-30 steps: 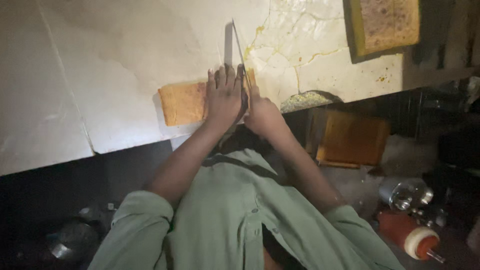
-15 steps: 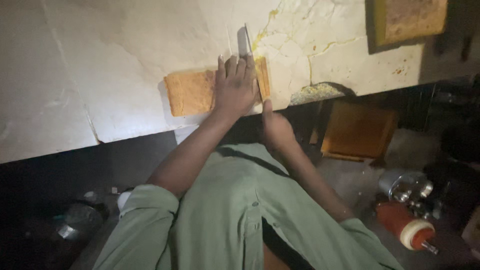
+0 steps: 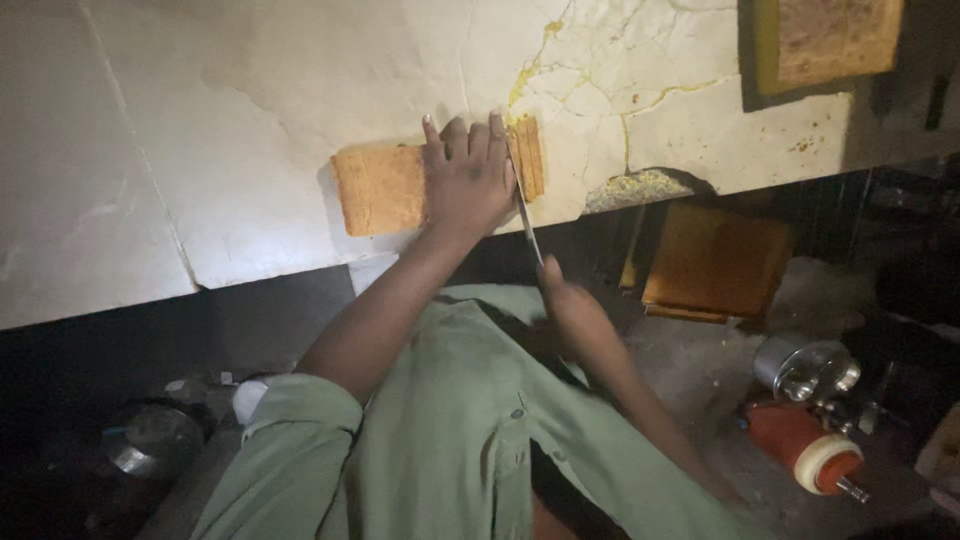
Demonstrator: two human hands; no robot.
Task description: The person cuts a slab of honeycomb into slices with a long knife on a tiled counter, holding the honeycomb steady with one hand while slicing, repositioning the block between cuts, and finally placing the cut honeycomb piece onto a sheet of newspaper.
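1. Your left hand (image 3: 468, 180) lies spread flat, pressing the orange slab (image 3: 385, 187) near the counter's (image 3: 200, 130) near edge.
2. Your right hand (image 3: 572, 305) is closed around the knife (image 3: 523, 205); its handle is hidden.
3. Bare counter lies far and left.

A single head-worn camera looks steeply down from above the person's own chest and arms. It faces the near edge of the pale stone bench (image 3: 200, 130), which fills the upper half of the frame, and sits close enough that both forearms run up from the bottom. The dim floor below the bench edge takes the lower half.
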